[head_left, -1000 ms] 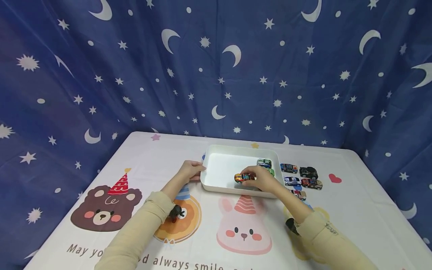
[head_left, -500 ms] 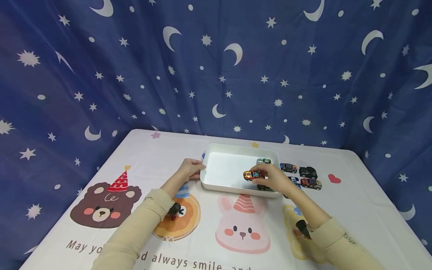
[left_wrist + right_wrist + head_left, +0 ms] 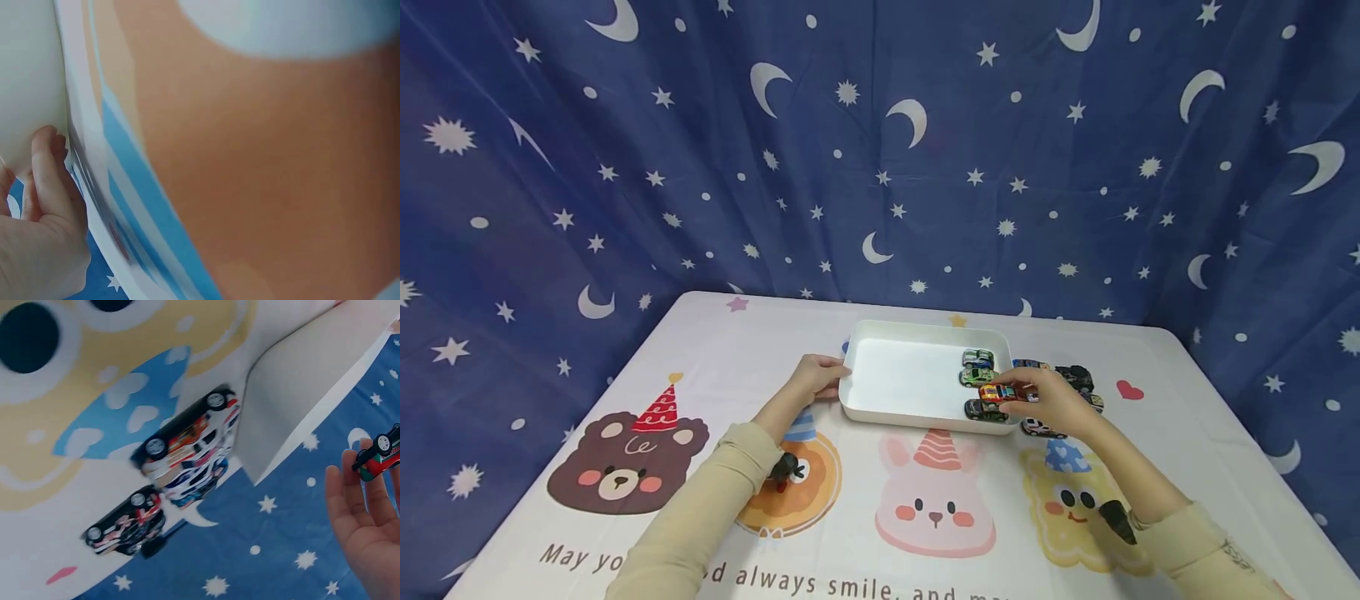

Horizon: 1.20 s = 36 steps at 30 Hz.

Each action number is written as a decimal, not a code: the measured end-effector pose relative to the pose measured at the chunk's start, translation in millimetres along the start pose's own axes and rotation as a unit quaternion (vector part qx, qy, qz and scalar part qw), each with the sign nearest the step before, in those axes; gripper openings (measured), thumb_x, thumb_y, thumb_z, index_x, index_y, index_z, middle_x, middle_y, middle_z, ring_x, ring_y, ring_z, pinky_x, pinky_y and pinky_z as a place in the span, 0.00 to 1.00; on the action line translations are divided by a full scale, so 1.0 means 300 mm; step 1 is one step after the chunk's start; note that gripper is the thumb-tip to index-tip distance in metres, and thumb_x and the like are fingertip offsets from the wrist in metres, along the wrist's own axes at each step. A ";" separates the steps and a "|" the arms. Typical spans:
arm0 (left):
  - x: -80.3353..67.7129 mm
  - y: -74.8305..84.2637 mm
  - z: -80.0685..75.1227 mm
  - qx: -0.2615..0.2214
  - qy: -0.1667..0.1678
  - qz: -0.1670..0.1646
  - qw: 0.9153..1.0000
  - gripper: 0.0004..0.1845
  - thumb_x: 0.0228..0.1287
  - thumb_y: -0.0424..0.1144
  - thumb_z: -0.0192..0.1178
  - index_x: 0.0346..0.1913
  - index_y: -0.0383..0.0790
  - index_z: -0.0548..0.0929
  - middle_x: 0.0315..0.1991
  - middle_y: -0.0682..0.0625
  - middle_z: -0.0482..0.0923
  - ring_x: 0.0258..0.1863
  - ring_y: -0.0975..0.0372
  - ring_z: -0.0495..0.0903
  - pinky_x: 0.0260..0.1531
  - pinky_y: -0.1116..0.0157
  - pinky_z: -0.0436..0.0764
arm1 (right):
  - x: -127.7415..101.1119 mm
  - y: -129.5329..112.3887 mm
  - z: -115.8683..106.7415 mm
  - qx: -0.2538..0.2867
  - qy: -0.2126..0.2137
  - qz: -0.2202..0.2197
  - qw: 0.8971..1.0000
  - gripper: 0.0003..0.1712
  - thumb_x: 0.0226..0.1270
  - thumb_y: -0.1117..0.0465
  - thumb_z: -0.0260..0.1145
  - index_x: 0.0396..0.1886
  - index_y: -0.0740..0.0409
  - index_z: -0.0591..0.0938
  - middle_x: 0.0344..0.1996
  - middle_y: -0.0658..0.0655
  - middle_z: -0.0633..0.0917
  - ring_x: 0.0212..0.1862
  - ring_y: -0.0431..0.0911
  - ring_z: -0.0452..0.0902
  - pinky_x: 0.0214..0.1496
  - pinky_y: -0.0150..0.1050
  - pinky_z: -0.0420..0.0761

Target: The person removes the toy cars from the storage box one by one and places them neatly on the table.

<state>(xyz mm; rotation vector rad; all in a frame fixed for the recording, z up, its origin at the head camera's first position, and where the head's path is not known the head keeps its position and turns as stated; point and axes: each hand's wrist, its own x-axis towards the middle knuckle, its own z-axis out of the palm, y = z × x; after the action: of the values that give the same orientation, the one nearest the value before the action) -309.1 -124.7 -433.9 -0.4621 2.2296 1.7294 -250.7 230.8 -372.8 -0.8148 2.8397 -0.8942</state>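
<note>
My right hand (image 3: pixel 1060 406) pinches a red and yellow toy car (image 3: pixel 997 392) over the right end of a shallow white tray (image 3: pixel 925 423). In the right wrist view, that car (image 3: pixel 387 456) is tipped between the fingers, partly cut off by the frame edge. At the tray's right end are a white-green car (image 3: pixel 977 358), a bright green car (image 3: pixel 977 377) and a dark car (image 3: pixel 985 410). The left hand (image 3: pixel 815 378) grips the tray's left end; the left wrist view shows its fingers (image 3: pixel 50 169) against the tray wall (image 3: pixel 31 75).
Outside the tray's right wall sit several more toy cars, including a black one (image 3: pixel 1075 377) and a white one (image 3: pixel 1042 428), some partly hidden by the right hand. A printed cloth (image 3: pixel 760 342) covers the table; a blue starry curtain (image 3: pixel 880 167) hangs behind.
The right hand has carried the red and yellow car from the tray's middle to its right end, beside the dark car. The left hand stays at the tray's left end.
</note>
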 end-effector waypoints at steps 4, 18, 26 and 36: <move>0.002 0.001 0.000 -0.008 -0.003 0.001 1.000 0.23 0.61 0.34 0.62 0.59 0.33 0.75 0.42 0.41 0.84 0.21 0.68 0.79 0.24 0.73 0.84 | -0.025 0.021 -0.016 -0.017 0.015 0.000 1.000 0.19 0.56 0.65 0.70 0.48 0.66 0.81 0.40 0.62 0.83 0.41 0.53 0.79 0.43 0.46 0.85; 0.012 -0.007 0.004 -0.005 -0.010 0.014 1.000 0.22 0.60 0.34 0.62 0.57 0.32 0.76 0.40 0.41 0.85 0.19 0.69 0.79 0.22 0.73 0.84 | -0.106 0.132 -0.063 -0.041 0.024 0.018 0.999 0.19 0.54 0.64 0.71 0.47 0.65 0.82 0.41 0.63 0.84 0.39 0.48 0.79 0.40 0.42 0.85; 0.008 -0.022 -0.012 0.007 -0.011 0.019 1.000 0.22 0.61 0.34 0.61 0.58 0.31 0.75 0.40 0.41 0.84 0.21 0.69 0.80 0.23 0.73 0.84 | -0.151 0.200 -0.072 -0.043 0.011 0.046 0.998 0.21 0.54 0.63 0.71 0.49 0.65 0.81 0.44 0.65 0.83 0.43 0.53 0.78 0.45 0.47 0.84; 0.003 -0.014 0.006 -0.013 -0.003 0.042 0.999 0.19 0.61 0.33 0.60 0.56 0.30 0.77 0.37 0.41 0.85 0.20 0.69 0.80 0.23 0.72 0.84 | -0.196 0.317 -0.096 -0.082 0.018 0.036 0.996 0.20 0.53 0.64 0.72 0.46 0.66 0.82 0.42 0.65 0.84 0.45 0.59 0.79 0.44 0.52 0.83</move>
<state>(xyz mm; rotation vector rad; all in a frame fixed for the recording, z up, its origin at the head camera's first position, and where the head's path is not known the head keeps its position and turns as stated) -308.2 -123.9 -438.5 -0.3719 2.2552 1.8007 -250.6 341.2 -406.9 -0.7129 2.9834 -0.6794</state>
